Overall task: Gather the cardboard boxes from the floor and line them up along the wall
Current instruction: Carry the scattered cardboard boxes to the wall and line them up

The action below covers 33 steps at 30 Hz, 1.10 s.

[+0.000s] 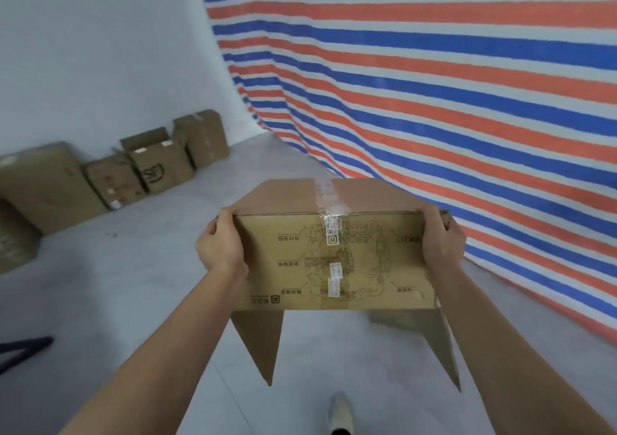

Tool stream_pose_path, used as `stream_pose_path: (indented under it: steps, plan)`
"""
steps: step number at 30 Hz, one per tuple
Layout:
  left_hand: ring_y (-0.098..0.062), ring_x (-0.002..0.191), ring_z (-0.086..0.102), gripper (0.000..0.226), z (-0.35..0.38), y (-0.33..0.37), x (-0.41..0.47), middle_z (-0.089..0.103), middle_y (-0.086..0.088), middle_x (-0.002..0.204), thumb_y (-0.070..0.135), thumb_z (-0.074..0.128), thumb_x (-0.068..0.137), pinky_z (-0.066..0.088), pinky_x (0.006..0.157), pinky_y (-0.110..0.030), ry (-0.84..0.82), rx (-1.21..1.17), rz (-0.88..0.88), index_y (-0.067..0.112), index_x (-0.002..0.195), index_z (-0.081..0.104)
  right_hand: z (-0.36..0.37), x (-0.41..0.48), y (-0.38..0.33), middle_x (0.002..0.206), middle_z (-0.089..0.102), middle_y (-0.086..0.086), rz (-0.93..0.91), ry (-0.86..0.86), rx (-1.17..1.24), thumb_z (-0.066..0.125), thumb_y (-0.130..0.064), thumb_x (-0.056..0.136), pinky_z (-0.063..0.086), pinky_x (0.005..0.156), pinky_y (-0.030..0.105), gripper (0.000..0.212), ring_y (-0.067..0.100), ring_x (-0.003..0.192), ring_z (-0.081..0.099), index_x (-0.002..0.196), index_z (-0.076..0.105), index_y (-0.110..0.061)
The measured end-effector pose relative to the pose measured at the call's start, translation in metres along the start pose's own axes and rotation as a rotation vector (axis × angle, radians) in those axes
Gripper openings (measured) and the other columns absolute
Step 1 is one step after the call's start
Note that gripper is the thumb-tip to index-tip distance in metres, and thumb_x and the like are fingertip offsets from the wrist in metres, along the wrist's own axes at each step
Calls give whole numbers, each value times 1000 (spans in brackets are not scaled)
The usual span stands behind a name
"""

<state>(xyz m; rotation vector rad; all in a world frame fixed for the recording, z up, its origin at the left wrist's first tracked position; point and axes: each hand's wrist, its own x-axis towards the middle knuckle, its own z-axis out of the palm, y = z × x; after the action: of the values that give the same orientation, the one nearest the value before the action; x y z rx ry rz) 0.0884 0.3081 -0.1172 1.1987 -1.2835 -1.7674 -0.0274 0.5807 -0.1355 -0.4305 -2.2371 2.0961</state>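
Note:
I hold a large cardboard box (334,264) in front of me, off the floor, printed side toward me and upside down, with clear tape over its top. Two flaps hang loose from its lower edge. My left hand (220,244) grips its upper left corner and my right hand (440,237) grips its upper right corner. Several cardboard boxes stand in a row along the white wall (100,50) at the left: a tall shut one (203,137), an open one with a black logo (160,164), a smaller one (113,180) and a wide one (46,184).
A red, white and blue striped tarp (434,67) hangs along the right side down to the grey floor (133,284). Another box (13,237) sits at the far left edge. A dark object (23,347) lies low left. My shoe (340,411) shows at the bottom.

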Motion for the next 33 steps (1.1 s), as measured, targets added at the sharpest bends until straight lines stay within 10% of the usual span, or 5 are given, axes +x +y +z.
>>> stream_pose_path:
  steps: [7,16,33]
  plan:
    - [-11,82,54,25,51,59,170,64,8,83,48,66,77,45,79,-34,206,-40,13,23,73,68,211,115,-42,111,57,-13,-90,-186,-10,60,-58,84,44,92,40,23,13,106,54,98,54,-40]
    - [-15,92,59,20,38,138,385,64,8,88,43,66,81,50,89,-37,448,-164,22,25,75,65,493,170,-101,96,55,-18,-211,-436,-83,61,-46,93,44,88,35,15,8,91,55,85,50,-42]
    - [-17,92,58,23,75,246,829,63,6,87,47,65,82,49,89,-37,437,-153,-14,27,71,61,935,289,-119,107,60,-10,-220,-439,-248,54,-57,96,51,98,41,16,18,94,59,103,51,-42]
